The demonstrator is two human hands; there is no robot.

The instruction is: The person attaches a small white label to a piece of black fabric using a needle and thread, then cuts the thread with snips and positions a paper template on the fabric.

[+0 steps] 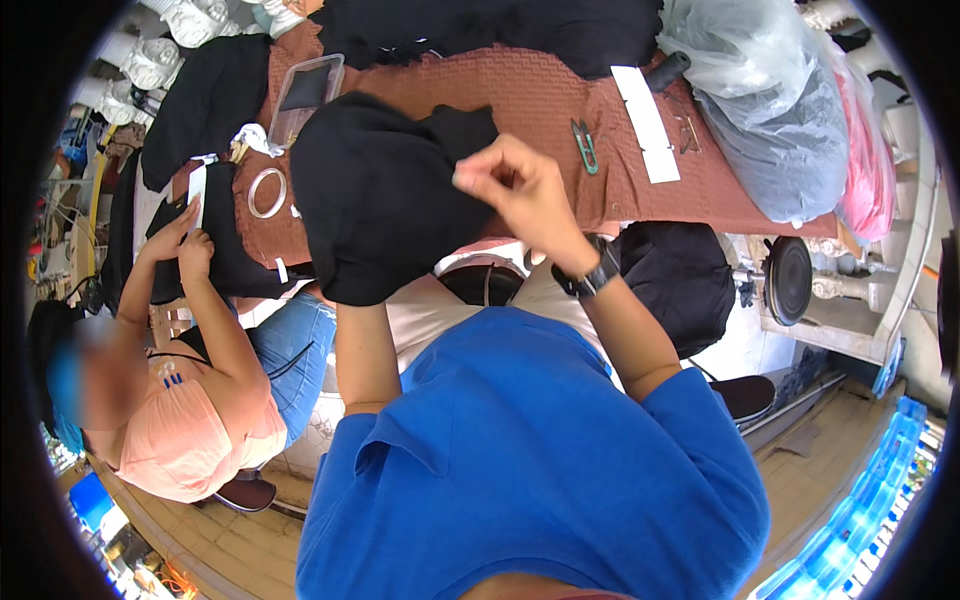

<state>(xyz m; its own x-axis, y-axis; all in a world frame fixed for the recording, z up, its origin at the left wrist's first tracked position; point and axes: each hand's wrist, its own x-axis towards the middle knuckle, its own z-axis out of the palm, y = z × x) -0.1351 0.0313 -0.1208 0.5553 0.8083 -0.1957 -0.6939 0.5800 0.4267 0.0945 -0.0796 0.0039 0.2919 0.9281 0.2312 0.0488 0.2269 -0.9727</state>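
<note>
Fingers of the left hand are out of sight beneath the black cloth, so how far they spread and whether they grip it cannot be told. The left forearm rises almost straight from the blue sleeve and disappears under the cloth's lower edge. The cloth sits in front of the person, bunched and draped at the near side of the brown table cover. It looks light, limp and matt, likely to crease and sag wherever it is unsupported and unlikely to slip or break; a hand spread underneath would suit the broad part, while the small flap at its upper right seems the easiest place to pinch. Just at the cloth's right side is the right hand, back upward, thumb and forefinger brought tip to tip and the other fingers curled; whether something thin lies between the tips is too small to tell. Its forearm slants up and leftward from the elbow, a dark watch at the wrist. Farther right lie green-handled snips and a white strip, both apart from the hand.
</note>
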